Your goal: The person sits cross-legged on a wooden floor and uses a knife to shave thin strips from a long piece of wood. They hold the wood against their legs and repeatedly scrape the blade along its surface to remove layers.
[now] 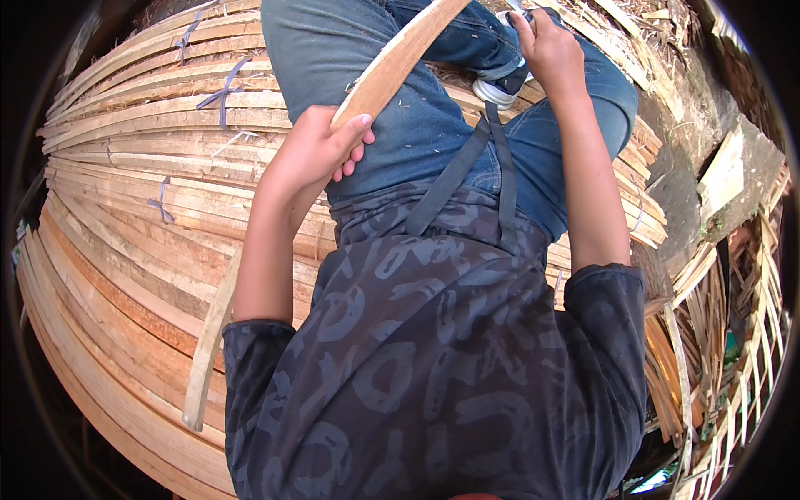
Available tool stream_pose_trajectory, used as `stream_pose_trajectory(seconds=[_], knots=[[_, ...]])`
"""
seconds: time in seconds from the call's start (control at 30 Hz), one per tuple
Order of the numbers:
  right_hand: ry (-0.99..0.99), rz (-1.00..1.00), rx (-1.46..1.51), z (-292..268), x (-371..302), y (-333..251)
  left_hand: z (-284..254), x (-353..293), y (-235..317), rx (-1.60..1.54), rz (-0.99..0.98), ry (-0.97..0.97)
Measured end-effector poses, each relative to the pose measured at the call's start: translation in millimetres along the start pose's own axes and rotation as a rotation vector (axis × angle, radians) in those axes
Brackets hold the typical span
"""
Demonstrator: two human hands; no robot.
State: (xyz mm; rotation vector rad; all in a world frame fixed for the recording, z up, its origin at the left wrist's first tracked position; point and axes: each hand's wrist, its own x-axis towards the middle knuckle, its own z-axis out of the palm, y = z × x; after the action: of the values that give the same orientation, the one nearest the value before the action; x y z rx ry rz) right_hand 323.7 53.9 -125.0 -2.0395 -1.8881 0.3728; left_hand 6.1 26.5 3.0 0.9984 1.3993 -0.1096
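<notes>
My left hand [321,150] is wrapped round the near end of a long wooden slat [396,73]. The slat slants up and to the right over my jeans and runs out of view at the top. Its left edge looks rough and pale. Near the top right, my right hand [554,60] is closed on what looks like a knife [517,7]; a bit of its pale blade shows by the thumb, and the rest is cut off by the picture's edge. The knife and the slat are apart in what I can see.
I sit on stacked wooden slats [125,187], some tied in bundles with purple strips [223,93]. A loose pale stick [210,350] lies by my left elbow. My shoe [502,86] rests beyond my lap. Split wood and shavings [721,179] lie at the right.
</notes>
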Motion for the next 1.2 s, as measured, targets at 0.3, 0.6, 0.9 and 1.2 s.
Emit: stream_pose_trajectory(seconds=[0.3,0.6,0.9,1.2], knots=[[0.060,0.092,-0.170,33.4,18.2,95.3,-2.2,-0.6,2.5,-0.008,0.000,-0.021],[-0.142,0.456,0.124,-15.1,-50.9,71.7,2.1,-5.5,-0.4,-0.041,-0.012,0.020],[0.071,0.220,0.552,-14.0,-63.5,-7.7,28.0,-19.6,-2.0,0.487,0.236,0.345],[-0.150,-0.016,0.383,-31.0,-72.6,-67.5,27.9,-36.8,0.5,0.701,0.211,0.450]])
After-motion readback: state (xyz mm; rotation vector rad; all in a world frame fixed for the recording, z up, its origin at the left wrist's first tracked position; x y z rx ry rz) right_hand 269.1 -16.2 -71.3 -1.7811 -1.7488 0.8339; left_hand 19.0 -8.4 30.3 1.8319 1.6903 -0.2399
